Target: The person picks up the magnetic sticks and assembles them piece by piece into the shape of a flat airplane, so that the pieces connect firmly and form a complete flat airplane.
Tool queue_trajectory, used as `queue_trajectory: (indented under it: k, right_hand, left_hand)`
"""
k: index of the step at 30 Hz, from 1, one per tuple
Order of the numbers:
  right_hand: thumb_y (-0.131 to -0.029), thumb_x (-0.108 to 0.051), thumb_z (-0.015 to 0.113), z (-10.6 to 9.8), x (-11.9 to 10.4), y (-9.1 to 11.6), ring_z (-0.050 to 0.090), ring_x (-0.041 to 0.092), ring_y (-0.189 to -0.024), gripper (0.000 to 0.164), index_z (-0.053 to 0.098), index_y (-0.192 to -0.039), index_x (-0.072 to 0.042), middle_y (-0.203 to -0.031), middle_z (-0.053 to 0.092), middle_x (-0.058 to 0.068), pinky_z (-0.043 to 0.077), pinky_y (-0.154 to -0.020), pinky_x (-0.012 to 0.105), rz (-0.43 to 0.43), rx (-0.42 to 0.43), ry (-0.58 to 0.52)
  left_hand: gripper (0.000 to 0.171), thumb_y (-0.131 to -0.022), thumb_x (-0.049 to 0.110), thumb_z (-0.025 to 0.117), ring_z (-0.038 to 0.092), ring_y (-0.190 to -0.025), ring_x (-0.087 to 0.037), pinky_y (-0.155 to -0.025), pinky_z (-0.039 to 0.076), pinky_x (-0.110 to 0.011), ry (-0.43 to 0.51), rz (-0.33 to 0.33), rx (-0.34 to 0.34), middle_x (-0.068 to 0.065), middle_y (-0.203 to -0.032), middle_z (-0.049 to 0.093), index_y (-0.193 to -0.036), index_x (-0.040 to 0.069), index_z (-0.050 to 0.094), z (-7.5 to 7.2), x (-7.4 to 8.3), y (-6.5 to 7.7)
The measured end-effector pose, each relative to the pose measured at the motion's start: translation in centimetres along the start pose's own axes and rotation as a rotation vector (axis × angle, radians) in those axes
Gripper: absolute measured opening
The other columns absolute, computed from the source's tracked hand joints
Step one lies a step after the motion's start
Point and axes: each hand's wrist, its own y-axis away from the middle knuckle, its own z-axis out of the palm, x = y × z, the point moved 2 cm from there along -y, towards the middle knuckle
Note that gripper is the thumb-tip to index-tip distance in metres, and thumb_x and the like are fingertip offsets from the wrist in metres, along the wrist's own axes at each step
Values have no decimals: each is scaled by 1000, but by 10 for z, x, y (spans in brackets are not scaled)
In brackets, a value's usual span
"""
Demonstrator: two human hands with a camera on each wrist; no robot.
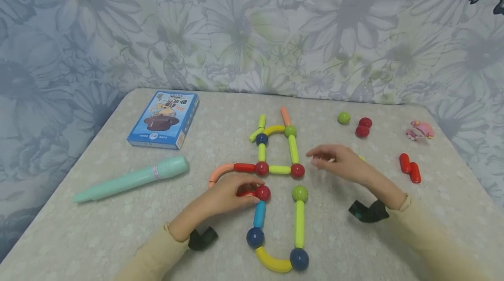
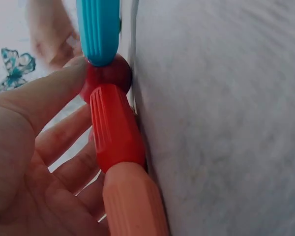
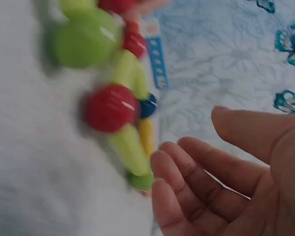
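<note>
On the table (image 1: 90,233) the figure (image 1: 280,170) reaches near the far edge, with room on the right before the loose balls (image 1: 362,131); its long axis runs away from the person, orange rod (image 1: 285,116) pointing farthest. The left hand (image 1: 226,195) pinches its nearest red ball (image 1: 263,193); the right hand (image 1: 340,163), thumb and fingers apart, hovers alongside

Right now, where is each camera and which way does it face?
Head: on the head, facing forward-down at ball-and-rod figure; left hand, right hand, sleeves.
Left wrist: on that wrist, facing red ball and red rod; left hand, right hand behind.
Right wrist: on that wrist, facing green ball; right hand.
Shared: that red ball, in head and left wrist.
</note>
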Motion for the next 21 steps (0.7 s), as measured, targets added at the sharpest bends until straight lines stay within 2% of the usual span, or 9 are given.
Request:
queue_trajectory:
  k: [4,7,11,14,18,21]
  right_hand:
    - [-95,-21,56,-29,-1,-42,58,32,-91,33,58,-121,1,-104,62,18,48,-79,43,89,35,-101]
    - [-97,-23,54,-34,3,-80,57,33,-99,36,57,-123,1,-111,61,19,45,-85,46,158,38,-152]
    - [-96,-25,55,-27,6,-125,58,28,-101,37,57,-123,1,-112,61,16,45,-87,41,233,47,-177]
    - [-95,-23,57,-18,4,-150,60,26,-97,36,58,-121,1,-109,62,15,45,-85,38,264,48,-170]
    - [-93,-24,58,-5,-2,-177,62,22,-89,34,62,-117,0,-101,65,13,48,-75,32,300,36,-97]
    - [-91,-25,61,3,-5,-189,62,19,-82,34,64,-113,1,-96,66,11,48,-68,28,368,20,-111]
  left_hand:
    - [38,-83,23,73,55,-93,-7,-82,45,-29,34,28,2,12,-103,61,-119,16,63,-2,-2,-3]
    - [37,-83,22,73,55,-89,-7,-80,46,-28,53,31,14,14,-99,61,-118,16,64,0,-4,-4]
    - [37,-82,23,74,55,-84,-8,-76,47,-28,78,24,24,16,-92,60,-117,16,65,3,-7,-5]
    - [36,-82,23,74,54,-82,-7,-74,47,-27,93,23,29,16,-91,60,-117,16,65,4,-8,-5]
    - [36,-82,23,74,55,-83,-7,-75,47,-27,105,28,32,16,-94,62,-116,15,66,4,-8,-4]
    - [36,-82,24,74,55,-84,-7,-76,46,-27,106,23,25,16,-94,62,-116,16,66,3,-8,-4]
